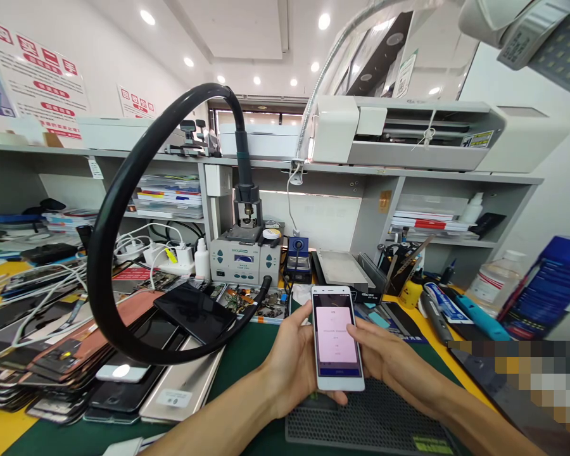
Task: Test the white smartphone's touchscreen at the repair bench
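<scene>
A white smartphone (337, 342) stands nearly upright before me, its screen lit with a pale pink pop-up panel. My left hand (292, 354) holds it from the left side, thumb along the edge and fingertips showing under the bottom. On the right edge, my right hand (382, 348) also grips the phone, with its thumb over the screen's side; its other fingers are partly hidden behind. Below the phone lies a dark perforated mat (361, 421) on a green work mat (247, 380).
Stacked phones and tablets (171, 380) crowd the left. A thick black hose (104, 209) loops up from a hot-air station (244, 259). Behind sits a tray of small parts (247, 297). Tools, a blue tube (449, 304) and a clear bottle (496, 282) line the right.
</scene>
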Demonstrator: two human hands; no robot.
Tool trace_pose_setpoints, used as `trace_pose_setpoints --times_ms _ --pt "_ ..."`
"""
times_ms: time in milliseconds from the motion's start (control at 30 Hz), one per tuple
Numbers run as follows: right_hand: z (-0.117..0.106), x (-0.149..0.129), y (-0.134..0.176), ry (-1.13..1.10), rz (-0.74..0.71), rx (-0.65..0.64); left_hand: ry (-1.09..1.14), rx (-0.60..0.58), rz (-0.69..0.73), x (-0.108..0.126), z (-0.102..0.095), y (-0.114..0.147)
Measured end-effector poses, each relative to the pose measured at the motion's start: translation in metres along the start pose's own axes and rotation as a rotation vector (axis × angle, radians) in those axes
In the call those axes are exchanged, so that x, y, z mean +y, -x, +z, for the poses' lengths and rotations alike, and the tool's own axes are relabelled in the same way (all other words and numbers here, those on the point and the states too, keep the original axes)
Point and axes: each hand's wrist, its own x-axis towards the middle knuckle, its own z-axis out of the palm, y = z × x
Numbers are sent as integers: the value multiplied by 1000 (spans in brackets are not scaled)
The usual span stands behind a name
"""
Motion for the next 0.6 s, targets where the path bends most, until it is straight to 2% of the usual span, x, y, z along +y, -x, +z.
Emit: trace_pose_setpoints --times_ms 200,400,600 --pt "-3 2 0 21 -17 -4 -8 -4 8 0 1 0" --pt "-7 8 -2 139 -47 -40 -16 18 1 -1 0 0" --pt "-6 7 -2 123 -38 -42 -24 30 4 1 2 1"
